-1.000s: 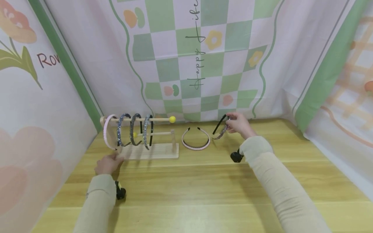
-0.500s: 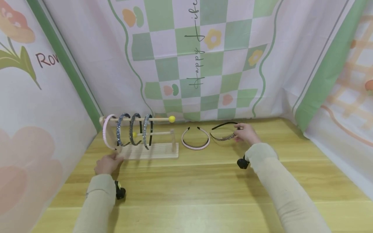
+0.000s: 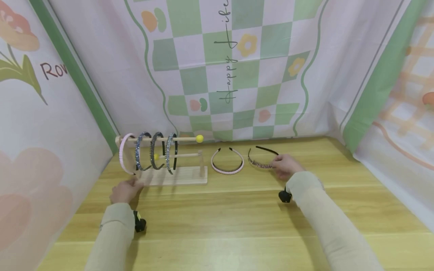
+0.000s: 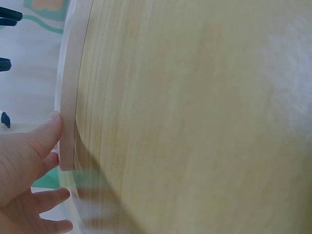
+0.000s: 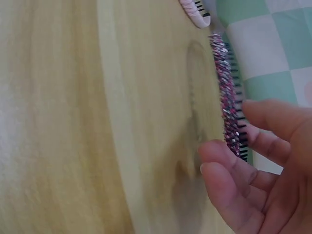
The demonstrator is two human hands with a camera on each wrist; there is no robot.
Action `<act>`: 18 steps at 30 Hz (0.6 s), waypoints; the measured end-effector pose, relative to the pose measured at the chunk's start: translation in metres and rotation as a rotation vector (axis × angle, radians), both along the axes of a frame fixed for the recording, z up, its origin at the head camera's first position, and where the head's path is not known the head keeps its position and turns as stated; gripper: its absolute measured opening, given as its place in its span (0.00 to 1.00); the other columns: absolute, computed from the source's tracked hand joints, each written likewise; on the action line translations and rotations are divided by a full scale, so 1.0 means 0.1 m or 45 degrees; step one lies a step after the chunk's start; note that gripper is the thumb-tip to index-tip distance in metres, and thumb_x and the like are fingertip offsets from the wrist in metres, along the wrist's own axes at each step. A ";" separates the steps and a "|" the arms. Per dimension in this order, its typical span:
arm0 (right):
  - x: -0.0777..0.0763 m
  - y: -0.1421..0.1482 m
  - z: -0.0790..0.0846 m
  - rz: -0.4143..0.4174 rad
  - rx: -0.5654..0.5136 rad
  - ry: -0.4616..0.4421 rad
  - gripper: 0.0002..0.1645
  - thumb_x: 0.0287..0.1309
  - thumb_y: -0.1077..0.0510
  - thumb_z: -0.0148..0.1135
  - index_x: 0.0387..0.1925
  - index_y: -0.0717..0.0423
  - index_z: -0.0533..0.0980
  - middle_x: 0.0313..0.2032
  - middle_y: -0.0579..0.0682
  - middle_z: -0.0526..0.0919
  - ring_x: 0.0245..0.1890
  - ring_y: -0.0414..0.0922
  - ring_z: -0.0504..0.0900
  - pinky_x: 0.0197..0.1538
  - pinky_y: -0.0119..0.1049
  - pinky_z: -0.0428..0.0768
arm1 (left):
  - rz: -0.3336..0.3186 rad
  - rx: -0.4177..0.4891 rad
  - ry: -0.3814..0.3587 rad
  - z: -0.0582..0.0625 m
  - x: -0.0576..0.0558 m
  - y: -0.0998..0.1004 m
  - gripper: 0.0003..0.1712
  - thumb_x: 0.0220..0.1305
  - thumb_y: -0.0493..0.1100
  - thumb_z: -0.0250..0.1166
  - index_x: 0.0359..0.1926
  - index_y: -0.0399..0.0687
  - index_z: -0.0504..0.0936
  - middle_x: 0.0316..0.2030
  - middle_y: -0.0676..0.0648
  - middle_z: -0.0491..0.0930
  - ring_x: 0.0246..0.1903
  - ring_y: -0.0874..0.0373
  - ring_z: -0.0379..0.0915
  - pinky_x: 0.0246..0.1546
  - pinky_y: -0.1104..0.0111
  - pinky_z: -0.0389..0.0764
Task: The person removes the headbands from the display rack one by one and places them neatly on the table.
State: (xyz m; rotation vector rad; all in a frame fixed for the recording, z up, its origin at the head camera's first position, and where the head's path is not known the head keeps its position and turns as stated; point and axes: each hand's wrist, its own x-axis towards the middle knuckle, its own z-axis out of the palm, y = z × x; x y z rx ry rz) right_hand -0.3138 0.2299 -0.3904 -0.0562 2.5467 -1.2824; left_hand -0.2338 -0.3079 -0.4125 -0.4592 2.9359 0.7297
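Note:
My right hand (image 3: pixel 286 166) pinches the right side of a headband (image 3: pixel 261 165) with comb teeth. In the right wrist view this headband (image 5: pixel 224 92) glitters pink and silver, close over the table. My left hand (image 3: pixel 124 191) grips the near left corner of a wooden headband stand (image 3: pixel 190 177); its thumb presses the base edge (image 4: pixel 70 107) in the left wrist view. From the stand's upper rod hang a pink headband (image 3: pixel 123 154), a blue glittery one (image 3: pixel 137 150), a dark one (image 3: pixel 153 150) and a silvery one (image 3: pixel 168 152).
A pink toothed headband (image 3: pixel 228 172) lies on the wooden table (image 3: pixel 217 222) between the stand and my right hand. The upper rod ends in a yellow ball (image 3: pixel 199 139). A checked curtain (image 3: pixel 234 75) hangs behind the table's back edge.
My right hand has moved right and nearer to me, turning the glittery headband from steeply tilted to a flatter, open-backed pose on the right. The left hand stays at the stand.

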 end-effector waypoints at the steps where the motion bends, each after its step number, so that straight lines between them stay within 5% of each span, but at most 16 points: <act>1: 0.00 -0.01 -0.01 0.001 0.006 -0.005 0.16 0.63 0.59 0.51 0.44 0.71 0.70 0.27 0.56 0.74 0.23 0.46 0.76 0.28 0.38 0.80 | 0.000 -0.001 -0.001 0.00 0.00 0.00 0.42 0.61 0.68 0.48 0.67 0.45 0.59 0.60 0.29 0.61 0.51 0.25 0.57 0.46 0.39 0.62; 18: -0.03 -0.08 -0.14 0.039 -0.054 -0.060 0.12 0.62 0.62 0.52 0.40 0.71 0.71 0.24 0.56 0.76 0.19 0.44 0.78 0.26 0.37 0.80 | -0.004 0.005 0.004 -0.04 -0.02 -0.02 0.42 0.61 0.67 0.48 0.67 0.45 0.59 0.60 0.29 0.61 0.51 0.25 0.56 0.46 0.39 0.61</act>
